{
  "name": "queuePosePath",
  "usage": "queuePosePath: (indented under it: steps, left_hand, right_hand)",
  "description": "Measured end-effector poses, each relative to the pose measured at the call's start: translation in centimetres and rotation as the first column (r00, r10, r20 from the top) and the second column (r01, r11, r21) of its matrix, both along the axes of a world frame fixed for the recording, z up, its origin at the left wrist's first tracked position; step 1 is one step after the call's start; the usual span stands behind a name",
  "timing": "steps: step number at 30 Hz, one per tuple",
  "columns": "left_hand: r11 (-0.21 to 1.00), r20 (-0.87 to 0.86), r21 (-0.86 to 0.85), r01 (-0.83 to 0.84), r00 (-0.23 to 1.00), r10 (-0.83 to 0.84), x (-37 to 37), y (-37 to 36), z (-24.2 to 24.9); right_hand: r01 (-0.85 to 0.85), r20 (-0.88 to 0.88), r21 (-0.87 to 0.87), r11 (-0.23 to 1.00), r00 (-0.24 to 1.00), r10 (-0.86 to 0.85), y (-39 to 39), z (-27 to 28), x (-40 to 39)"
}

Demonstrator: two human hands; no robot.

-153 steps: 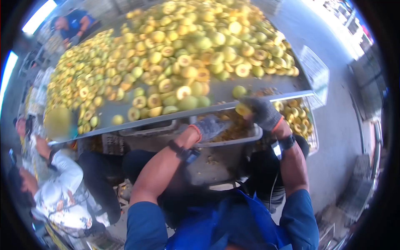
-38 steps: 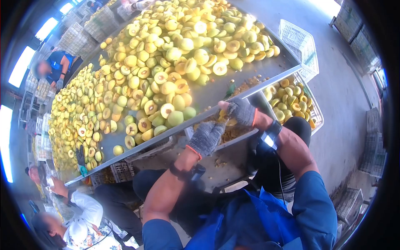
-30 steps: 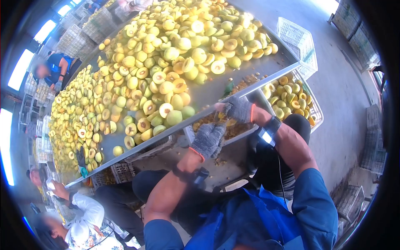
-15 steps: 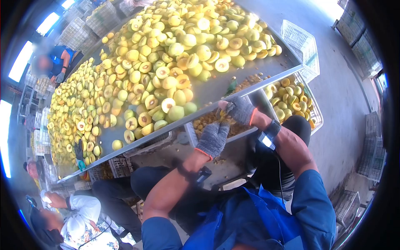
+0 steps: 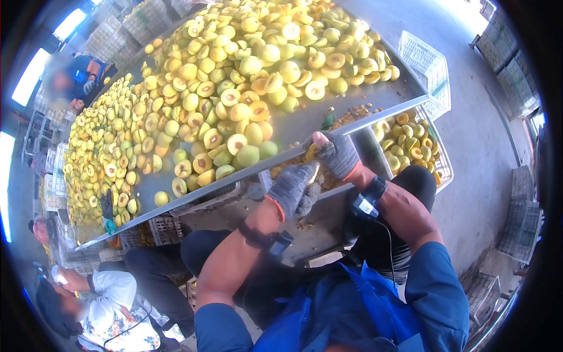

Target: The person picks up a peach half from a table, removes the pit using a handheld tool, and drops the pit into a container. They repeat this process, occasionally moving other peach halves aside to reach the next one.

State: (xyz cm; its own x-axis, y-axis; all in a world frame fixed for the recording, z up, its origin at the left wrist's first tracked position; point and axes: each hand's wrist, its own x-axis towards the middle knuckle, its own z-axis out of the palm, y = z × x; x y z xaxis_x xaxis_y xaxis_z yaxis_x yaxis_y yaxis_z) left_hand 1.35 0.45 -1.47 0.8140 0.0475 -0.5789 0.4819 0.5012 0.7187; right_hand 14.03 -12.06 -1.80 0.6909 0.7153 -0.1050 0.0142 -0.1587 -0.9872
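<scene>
Both hands wear grey knit gloves with orange cuffs and meet at the table's near edge, above a crate of small brown pieces (image 5: 334, 190). My left hand (image 5: 293, 186) is closed around something small that I cannot make out. Close against it, my right hand (image 5: 337, 155) is closed too, its bare thumb tip showing; what it holds is hidden. Halved yellow-green fruits (image 5: 252, 111), some with brown centres, are heaped on the metal table (image 5: 205, 190). More halves fill a white crate (image 5: 448, 170) right of my hands.
An empty white basket (image 5: 431, 70) stands beyond the table's right corner. One person (image 5: 82, 79) is at the far left of the table, another in a patterned white top (image 5: 120, 302) sits at lower left. Stacked crates (image 5: 519, 229) line the right side.
My left hand has turned and moved slightly up, its fingers now curled with some pointing downward. My right hand's thumb is more exposed. The view has shifted slightly.
</scene>
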Motion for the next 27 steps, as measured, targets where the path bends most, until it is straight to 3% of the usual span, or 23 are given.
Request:
queuePosePath:
  steps: [4,5,6,8,10,13,14,15,17,18,19,20,22,25,27]
  left_hand:
    - [0.992,0.016,-0.073,0.099,0.995,-0.098,0.2,1.7,-0.4]
    - [0.959,0.165,0.274,0.071,0.979,-0.119,0.5,1.7,-1.9]
    - [0.815,0.293,0.579,-0.022,0.938,-0.183,1.0,1.4,-3.3]
    - [0.578,0.315,0.809,-0.107,0.909,-0.273,1.3,0.7,-4.1]
    - [0.574,0.176,0.819,-0.004,0.954,-0.244,0.9,0.0,-3.0]
    - [0.299,0.244,0.944,-0.138,0.903,-0.355,0.8,-0.5,-6.8]
    - [0.217,0.330,0.940,-0.263,0.857,-0.395,1.0,-0.6,-6.7]
    - [0.139,0.405,0.913,-0.385,0.801,-0.442,1.0,-0.7,-6.7]
    - [0.448,0.429,0.850,-0.276,0.856,-0.287,1.4,-0.5,-6.1]
    - [0.782,0.278,0.618,-0.080,0.953,-0.122,1.5,-0.5,-4.2]
    - [0.926,0.175,0.378,-0.008,0.982,-0.064,1.5,-0.6,-2.8]
    - [0.992,0.029,0.125,0.002,1.000,-0.006,1.4,-0.7,-1.4]
    - [0.995,-0.029,-0.074,-0.061,0.998,0.059,1.1,-0.5,0.0]
    - [0.915,0.048,-0.398,0.062,0.998,-0.047,0.8,0.9,-0.2]
    - [0.872,0.128,-0.483,0.084,0.991,-0.024,0.6,1.8,-1.1]
  right_hand:
    - [0.023,-0.266,0.097,0.995,0.964,0.004,0.4,-0.4,0.4]
    - [0.040,-0.219,0.077,0.996,0.975,-0.022,0.5,-0.9,0.5]
    - [0.056,-0.171,0.058,0.997,0.984,-0.045,0.7,-1.5,0.7]
    - [0.062,-0.099,0.034,0.997,0.993,-0.058,0.6,-1.8,0.9]
    - [0.029,-0.051,0.027,0.999,0.998,-0.028,0.5,-1.5,0.9]
    - [0.088,-0.076,0.062,0.994,0.994,-0.083,0.6,-2.1,0.2]
    - [0.112,-0.056,0.068,0.991,0.992,-0.109,0.7,-2.3,0.1]
    - [0.137,-0.038,0.072,0.988,0.990,-0.134,0.9,-2.5,-0.1]
    - [0.164,0.041,0.096,0.982,0.985,-0.168,1.1,-2.5,-0.4]
    - [0.166,0.097,0.110,0.980,0.979,-0.177,1.2,-2.4,-0.7]
    - [0.165,0.155,0.126,0.978,0.971,-0.184,1.2,-2.3,-0.7]
    - [0.157,0.145,0.131,0.979,0.974,-0.176,1.1,-2.4,-0.6]
    - [0.140,0.127,0.143,0.980,0.979,-0.159,1.2,-2.7,-0.3]
    - [0.132,0.118,0.165,0.977,0.981,-0.152,1.5,-1.8,-0.3]
    - [0.054,0.081,0.117,0.992,0.995,-0.063,1.4,-2.2,0.8]
